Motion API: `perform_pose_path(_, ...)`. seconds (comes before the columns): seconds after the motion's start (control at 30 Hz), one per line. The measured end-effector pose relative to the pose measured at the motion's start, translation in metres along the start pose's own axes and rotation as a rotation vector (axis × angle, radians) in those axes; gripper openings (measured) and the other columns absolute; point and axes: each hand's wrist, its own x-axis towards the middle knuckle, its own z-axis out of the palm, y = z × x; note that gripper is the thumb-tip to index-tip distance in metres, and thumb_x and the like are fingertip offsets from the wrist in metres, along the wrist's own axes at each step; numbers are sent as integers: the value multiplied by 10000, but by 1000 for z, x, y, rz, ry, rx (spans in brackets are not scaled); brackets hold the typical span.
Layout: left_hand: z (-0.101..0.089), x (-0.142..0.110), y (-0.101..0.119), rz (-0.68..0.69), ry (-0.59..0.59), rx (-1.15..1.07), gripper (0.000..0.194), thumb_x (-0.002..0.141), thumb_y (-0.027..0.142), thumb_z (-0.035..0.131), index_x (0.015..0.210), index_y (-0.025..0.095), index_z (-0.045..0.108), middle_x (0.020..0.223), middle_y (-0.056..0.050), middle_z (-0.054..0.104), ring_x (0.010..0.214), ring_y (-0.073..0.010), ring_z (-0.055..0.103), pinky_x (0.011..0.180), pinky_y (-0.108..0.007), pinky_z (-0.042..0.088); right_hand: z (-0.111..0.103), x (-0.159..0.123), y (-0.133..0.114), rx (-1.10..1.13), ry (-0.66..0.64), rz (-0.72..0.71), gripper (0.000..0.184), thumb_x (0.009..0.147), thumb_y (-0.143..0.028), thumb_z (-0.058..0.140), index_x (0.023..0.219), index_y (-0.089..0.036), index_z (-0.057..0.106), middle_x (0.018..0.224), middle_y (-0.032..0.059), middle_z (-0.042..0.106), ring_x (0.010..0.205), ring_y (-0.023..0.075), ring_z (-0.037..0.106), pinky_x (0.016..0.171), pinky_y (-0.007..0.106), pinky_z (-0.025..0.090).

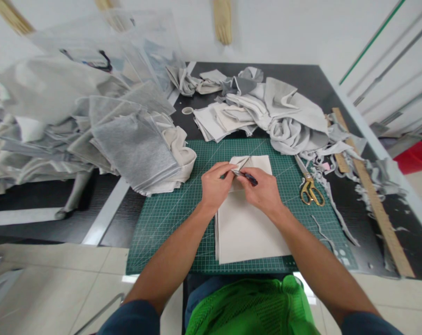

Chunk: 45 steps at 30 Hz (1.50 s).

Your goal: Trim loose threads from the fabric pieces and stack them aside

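Note:
A stack of off-white fabric pieces (247,228) lies on a green cutting mat (169,214) in front of me. My right hand (263,188) is closed around a small dark tool with a metal tip, perhaps a clip or pen (245,176), above the stack's far end. My left hand (216,184) pinches the tool's tip, or the cloth at it, beside a folded-up corner of the top piece (241,162). The two hands nearly touch.
Gold-handled scissors (311,190) lie at the mat's right edge, a long wooden ruler (371,195) beyond them. Piles of grey and white fabric (134,149) stand to the left, loose cloth (284,116) behind the mat. A small tape ring (187,110) and scraps lie around.

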Motion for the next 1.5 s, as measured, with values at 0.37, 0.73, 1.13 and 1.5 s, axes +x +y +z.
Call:
perform_pose_path(0.37, -1, 0, 0, -6, -7, 16, 238, 857, 66, 664, 929, 230, 819, 990, -21, 804, 919, -143, 753, 894, -276, 602, 0, -1, -3, 8, -15, 10, 197, 944, -340, 644, 1075, -221, 732, 1016, 57, 787, 866, 209, 726, 816, 323, 564)
perform_pose_path(0.73, 0, 0, 1, -18, -2, 17, 233, 852, 75, 675, 931, 236, 824, 972, -19, 804, 904, -145, 753, 883, -281, 605, -2, 1, -5, 8, -24, 48, 195, 945, -356, 627, 1052, -229, 728, 999, 52, 787, 862, 215, 718, 809, 337, 565)
perform_pose_path(1.13, 0, 0, 0, -15, 4, 14, 246, 846, 67, 669, 927, 240, 824, 968, -17, 805, 908, -148, 754, 894, -292, 609, -1, 0, -2, 16, -25, 31, 172, 954, -331, 617, 1032, -224, 727, 972, 46, 782, 851, 211, 707, 808, 332, 547)
perform_pose_path(1.5, 0, 0, 0, -14, 2, 25, 236, 856, 86, 666, 938, 243, 822, 973, -18, 806, 909, -151, 757, 890, -288, 611, -3, 1, -7, 19, -13, 50, 186, 916, -337, 646, 1055, -233, 714, 954, 42, 768, 809, 201, 696, 786, 327, 558)
